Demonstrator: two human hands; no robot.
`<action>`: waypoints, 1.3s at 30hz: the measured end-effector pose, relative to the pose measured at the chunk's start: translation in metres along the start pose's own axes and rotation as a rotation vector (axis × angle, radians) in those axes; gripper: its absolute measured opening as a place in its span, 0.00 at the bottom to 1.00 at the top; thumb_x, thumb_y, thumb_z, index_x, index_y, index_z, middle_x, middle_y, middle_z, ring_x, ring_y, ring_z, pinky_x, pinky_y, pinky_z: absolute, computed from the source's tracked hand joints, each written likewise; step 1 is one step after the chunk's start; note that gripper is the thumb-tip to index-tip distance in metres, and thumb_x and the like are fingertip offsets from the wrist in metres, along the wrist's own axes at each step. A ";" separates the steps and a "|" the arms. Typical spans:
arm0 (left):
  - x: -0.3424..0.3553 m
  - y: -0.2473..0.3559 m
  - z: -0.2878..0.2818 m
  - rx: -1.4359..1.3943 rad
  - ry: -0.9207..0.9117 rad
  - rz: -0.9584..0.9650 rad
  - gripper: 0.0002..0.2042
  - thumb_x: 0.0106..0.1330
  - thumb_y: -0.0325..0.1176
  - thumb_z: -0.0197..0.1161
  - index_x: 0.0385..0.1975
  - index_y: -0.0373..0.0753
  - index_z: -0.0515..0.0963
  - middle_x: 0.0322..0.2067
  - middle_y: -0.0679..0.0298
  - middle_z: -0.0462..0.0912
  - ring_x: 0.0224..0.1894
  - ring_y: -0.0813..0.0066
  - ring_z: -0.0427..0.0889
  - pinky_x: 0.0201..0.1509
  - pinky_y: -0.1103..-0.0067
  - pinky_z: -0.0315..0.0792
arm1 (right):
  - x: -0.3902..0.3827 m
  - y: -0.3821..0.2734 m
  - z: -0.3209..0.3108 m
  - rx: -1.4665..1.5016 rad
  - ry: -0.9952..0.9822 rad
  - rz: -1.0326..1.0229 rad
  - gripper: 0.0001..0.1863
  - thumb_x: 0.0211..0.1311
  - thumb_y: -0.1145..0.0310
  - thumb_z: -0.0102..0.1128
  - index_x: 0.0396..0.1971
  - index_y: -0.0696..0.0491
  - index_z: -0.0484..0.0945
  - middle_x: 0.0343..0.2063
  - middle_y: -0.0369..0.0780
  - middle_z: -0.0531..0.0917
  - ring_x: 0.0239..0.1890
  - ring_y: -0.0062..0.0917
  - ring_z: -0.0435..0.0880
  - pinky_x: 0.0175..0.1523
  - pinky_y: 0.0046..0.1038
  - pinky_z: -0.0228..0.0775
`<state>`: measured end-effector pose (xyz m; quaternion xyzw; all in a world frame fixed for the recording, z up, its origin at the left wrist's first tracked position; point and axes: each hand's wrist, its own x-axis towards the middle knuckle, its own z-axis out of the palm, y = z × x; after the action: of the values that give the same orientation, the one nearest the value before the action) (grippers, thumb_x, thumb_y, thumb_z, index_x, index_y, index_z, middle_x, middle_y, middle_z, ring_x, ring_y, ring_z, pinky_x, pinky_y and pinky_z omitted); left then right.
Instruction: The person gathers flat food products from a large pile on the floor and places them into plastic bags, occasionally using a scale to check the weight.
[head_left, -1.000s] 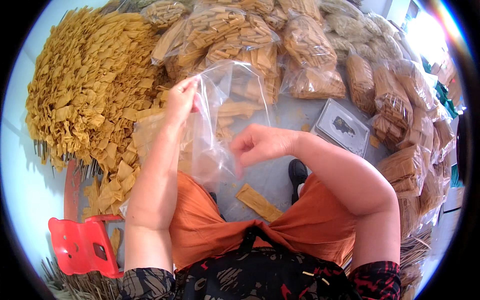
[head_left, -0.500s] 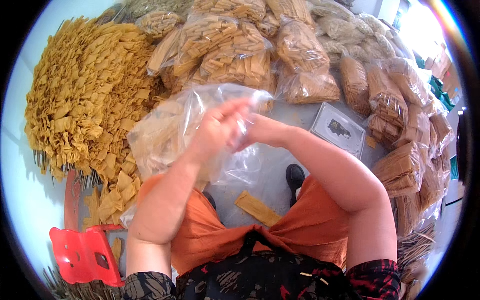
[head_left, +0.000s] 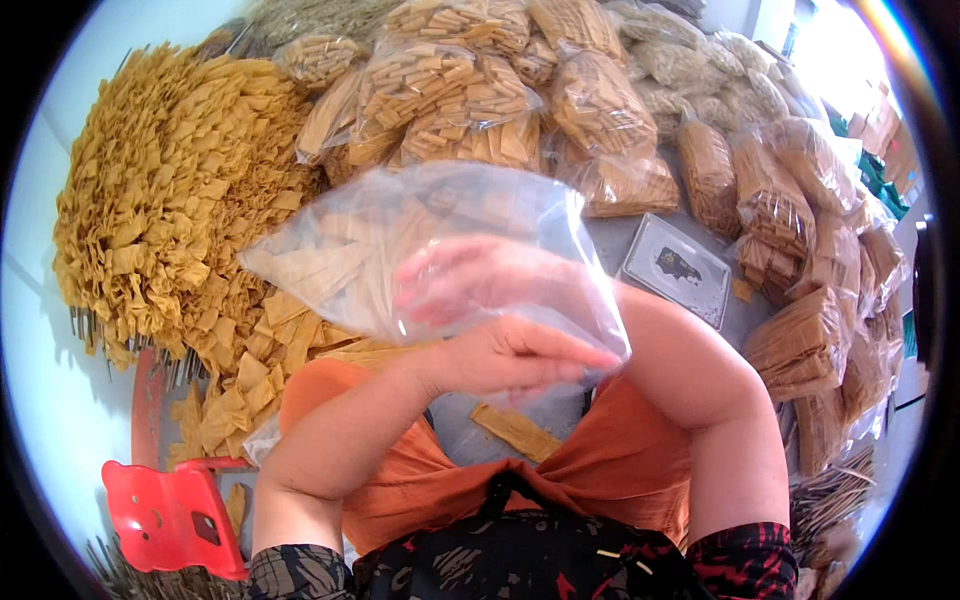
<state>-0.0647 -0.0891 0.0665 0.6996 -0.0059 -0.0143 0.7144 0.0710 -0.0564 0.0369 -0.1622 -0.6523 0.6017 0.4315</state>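
Observation:
A large clear plastic bag (head_left: 420,190) spreads out above my knees, its mouth toward the lower right. My left hand (head_left: 505,355) is closed on the lower edge of the mouth, pinching the film between thumb and fingers. Through the film I see my right hand (head_left: 475,280), reaching left inside the bag with its fingers apart and slightly blurred. Pale tan flat pieces (head_left: 345,255) show at the bag's left part; whether they lie inside or behind it I cannot tell. On the floor between my feet lies a flat yellow-brown strip (head_left: 515,430).
A tall heap of yellow-brown sheets (head_left: 170,200) stands at the left, above a red plastic chair (head_left: 165,510). Filled clear bags (head_left: 460,90) are piled at the back, with more packed bags (head_left: 795,340) along the right. A flat metal-topped scale (head_left: 675,265) sits at right.
The bag's bunched edge has been spread wide. My right hand has moved left into the bag, while my left hand has come down and right to the lower rim.

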 end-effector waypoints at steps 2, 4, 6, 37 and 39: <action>0.007 0.004 0.012 -0.087 -0.118 0.018 0.17 0.71 0.30 0.53 0.58 0.40 0.73 0.24 0.77 0.72 0.26 0.89 0.69 0.29 0.86 0.67 | -0.001 -0.002 0.006 -0.023 -0.038 0.308 0.45 0.57 0.63 0.66 0.69 0.52 0.48 0.63 0.47 0.64 0.69 0.33 0.55 0.66 0.35 0.59; 0.010 -0.001 0.031 -0.205 -0.311 0.087 0.17 0.70 0.29 0.54 0.57 0.39 0.73 0.26 0.74 0.76 0.28 0.86 0.73 0.32 0.85 0.69 | -0.001 0.012 -0.021 -0.630 0.058 0.166 0.52 0.52 0.62 0.70 0.70 0.53 0.43 0.66 0.48 0.59 0.70 0.36 0.55 0.70 0.37 0.51; 0.007 -0.003 0.044 -0.097 -0.291 0.225 0.16 0.69 0.29 0.54 0.57 0.40 0.74 0.27 0.72 0.78 0.28 0.84 0.75 0.32 0.85 0.70 | -0.006 0.011 -0.048 -0.934 0.455 0.180 0.53 0.51 0.59 0.71 0.70 0.54 0.44 0.66 0.48 0.59 0.68 0.38 0.58 0.69 0.36 0.52; -0.017 -0.062 -0.107 -0.884 1.288 -0.104 0.24 0.68 0.43 0.56 0.59 0.38 0.64 0.51 0.54 0.72 0.53 0.62 0.73 0.60 0.62 0.68 | -0.028 -0.105 -0.048 0.586 0.330 -0.099 0.42 0.64 0.31 0.29 0.69 0.46 0.49 0.66 0.52 0.57 0.65 0.54 0.59 0.67 0.53 0.52; -0.006 -0.057 -0.104 -1.114 1.204 -0.147 0.33 0.67 0.55 0.52 0.63 0.36 0.60 0.59 0.49 0.67 0.61 0.52 0.67 0.67 0.55 0.57 | -0.017 -0.123 -0.030 0.552 0.329 -0.175 0.42 0.64 0.31 0.29 0.69 0.45 0.49 0.65 0.53 0.59 0.63 0.55 0.62 0.66 0.53 0.53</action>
<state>-0.0689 0.0140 0.0071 0.1292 0.4322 0.3158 0.8347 0.1411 -0.0774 0.1411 -0.0774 -0.3975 0.6823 0.6086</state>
